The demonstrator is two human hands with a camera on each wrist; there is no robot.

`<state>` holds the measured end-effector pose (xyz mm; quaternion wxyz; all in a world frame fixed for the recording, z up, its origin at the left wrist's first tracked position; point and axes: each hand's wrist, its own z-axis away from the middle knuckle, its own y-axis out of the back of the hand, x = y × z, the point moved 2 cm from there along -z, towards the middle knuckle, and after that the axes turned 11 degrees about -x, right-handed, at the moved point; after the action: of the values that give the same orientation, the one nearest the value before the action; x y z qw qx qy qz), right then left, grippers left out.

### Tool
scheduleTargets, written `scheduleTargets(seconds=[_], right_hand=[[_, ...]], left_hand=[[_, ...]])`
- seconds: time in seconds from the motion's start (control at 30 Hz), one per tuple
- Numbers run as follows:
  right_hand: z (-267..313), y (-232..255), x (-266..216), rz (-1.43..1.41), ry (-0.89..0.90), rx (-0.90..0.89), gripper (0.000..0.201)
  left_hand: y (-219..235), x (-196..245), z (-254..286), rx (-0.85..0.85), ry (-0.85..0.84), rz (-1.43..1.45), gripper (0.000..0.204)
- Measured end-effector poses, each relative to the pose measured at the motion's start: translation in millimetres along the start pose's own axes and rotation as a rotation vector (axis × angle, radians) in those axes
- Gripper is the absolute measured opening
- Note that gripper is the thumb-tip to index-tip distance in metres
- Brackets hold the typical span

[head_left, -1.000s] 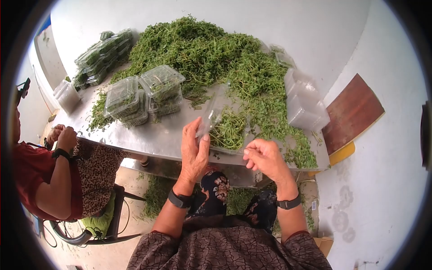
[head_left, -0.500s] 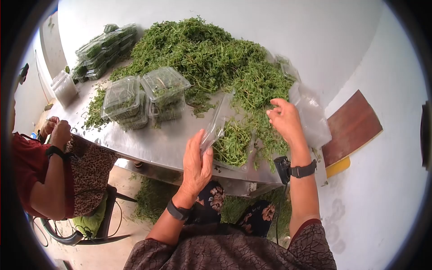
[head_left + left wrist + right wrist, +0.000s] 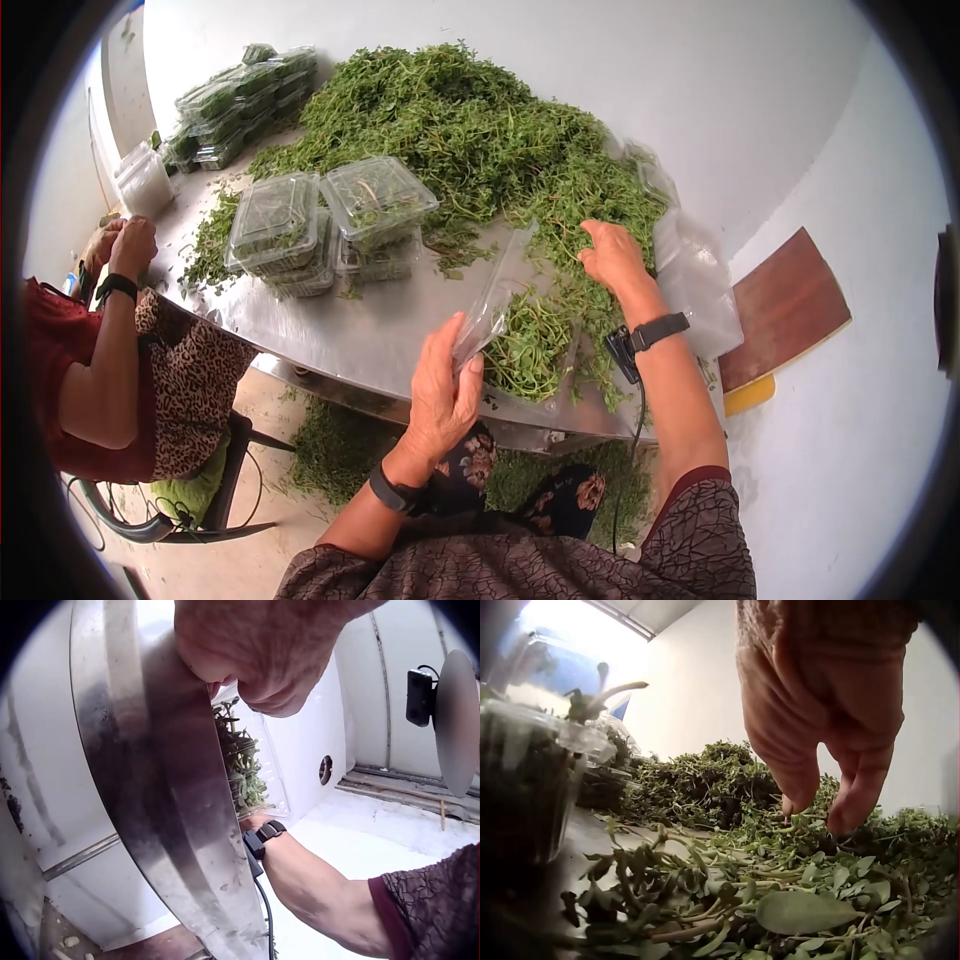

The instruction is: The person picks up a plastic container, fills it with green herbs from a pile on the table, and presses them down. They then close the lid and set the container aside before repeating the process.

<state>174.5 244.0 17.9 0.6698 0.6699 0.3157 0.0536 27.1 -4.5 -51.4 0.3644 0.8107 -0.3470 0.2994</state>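
My left hand [image 3: 440,395] holds the raised clear lid [image 3: 497,290] of a plastic container at the table's front edge, thumb on one side and fingers on the other. Green leafy stems [image 3: 528,345] lie in its base. In the left wrist view the left hand [image 3: 259,652] is above the container's greens [image 3: 244,769]. My right hand [image 3: 615,258] is over the right part of the leafy pile [image 3: 440,110]. Seen from the right wrist, this hand [image 3: 825,712] points down, thumb and fingers apart, tips at the leaves [image 3: 802,825].
Two stacks of filled clear boxes [image 3: 275,225] stand left of the pile, more boxes [image 3: 240,100] at the back left. Empty nested containers [image 3: 695,285] are at the right end. Another person [image 3: 105,400] sits at the left. A brown board [image 3: 785,310] leans by the wall.
My right hand has moved from beside the container up and right to the pile, its fingers now lower among the leaves. The left hand stays at the lid.
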Motion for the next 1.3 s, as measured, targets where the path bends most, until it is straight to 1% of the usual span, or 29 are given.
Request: scheduleTargets(seconds=[0.07, 0.1, 0.17, 0.2, 0.27, 0.3, 0.37, 0.5, 0.57, 0.6, 0.67, 0.7, 0.73, 0.8, 0.83, 0.9, 1.03, 1.17, 1.3], right_hand=[[-7, -1, -2, 0.301, 0.011, -0.056, 0.042], [-9, -5, 3, 0.301, 0.013, -0.056, 0.042], [-13, -15, 13, 0.316, 0.181, 0.113, 0.01], [-16, -16, 14, 0.317, 0.183, 0.111, 0.01], [-22, -18, 17, 0.387, 0.106, 0.073, 0.007], [-19, -17, 15, 0.387, 0.107, 0.072, 0.007], [-13, -11, 14, 0.241, 0.09, 0.118, 0.006], [-11, 3, 18, 0.222, 0.076, 0.14, 0.011], [-11, 5, 30, -0.166, 0.033, 0.126, 0.013], [-2, 11, 23, -0.164, 0.03, 0.126, 0.013], [27, 30, -3, -0.56, -0.027, 0.067, 0.01], [36, 36, -7, -0.609, -0.022, 0.04, 0.012], [44, 40, -10, -0.608, -0.023, 0.04, 0.012], [60, 47, -15, -0.71, 0.042, 0.032, 0.011], [70, 53, -19, -0.71, 0.037, 0.03, 0.011], [89, 65, -28, -0.773, 0.05, -0.034, 0.011], [118, 80, -41, -0.817, 0.051, -0.076, 0.012], [141, 85, -53, -0.901, 0.071, -0.129, 0.012], [148, 80, -57, -0.965, 0.079, -0.147, 0.011]], left_hand=[[0, 0, 0, 0.006, -0.016, -0.005, 0.046], [0, 0, -1, 0.012, -0.035, -0.01, 0.046], [0, 1, 0, 0.009, -0.025, -0.006, 0.046], [0, 0, 0, 0.003, -0.013, -0.002, 0.045], [0, 1, 0, 0.012, -0.019, -0.004, 0.045], [0, 1, 0, 0.019, -0.029, -0.006, 0.045], [0, 1, 0, 0.012, -0.012, 0.003, 0.044], [0, 1, 0, 0.012, 0.004, 0.004, 0.044], [-2, -1, 1, 0.022, 0.011, 0.012, 0.044], [-3, -1, 1, 0.033, 0.02, 0.018, 0.044], [-4, -3, 1, 0.049, -0.001, 0.006, 0.044], [-4, -3, 1, 0.066, -0.023, -0.007, 0.043], [-5, -4, 1, 0.066, -0.022, -0.006, 0.043], [-5, -5, 1, 0.083, -0.044, -0.009, 0.043], [-5, -5, 1, 0.079, -0.041, -0.008, 0.043], [-5, -4, 0, 0.081, -0.043, 0.002, 0.043], [-6, -5, -1, 0.089, -0.038, 0.001, 0.042], [-5, -4, 0, 0.087, -0.034, 0.004, 0.041], [-5, -4, -1, 0.086, -0.039, -0.011, 0.04]])
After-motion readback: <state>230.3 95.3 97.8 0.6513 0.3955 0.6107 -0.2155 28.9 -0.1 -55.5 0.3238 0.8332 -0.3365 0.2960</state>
